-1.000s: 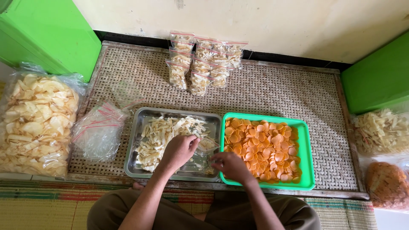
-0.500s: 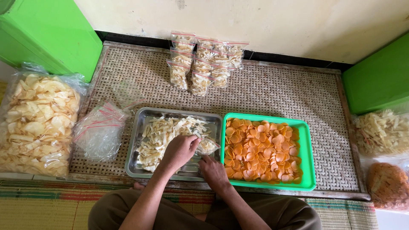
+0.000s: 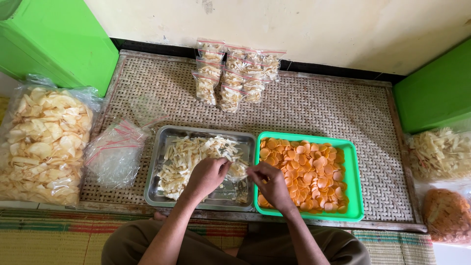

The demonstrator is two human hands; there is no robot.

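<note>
Right hand (image 3: 271,185) has moved back up from the near rim to meet left hand (image 3: 208,175) over the steel tray (image 3: 162,147)'s right side. Both sets of fingers pinch a small clear bag (image 3: 239,171) of pale chips. Green tray (image 3: 354,162) of orange chips touches the steel tray's right edge.

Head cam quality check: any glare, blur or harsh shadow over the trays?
Head view: soft, even light, no hard shadows; mild sheen on the metal tray rim and the empty plastic bags; left hand and right hand sharp, no motion blur; slight wide-angle bowing at the edges of the woven mat.
</note>
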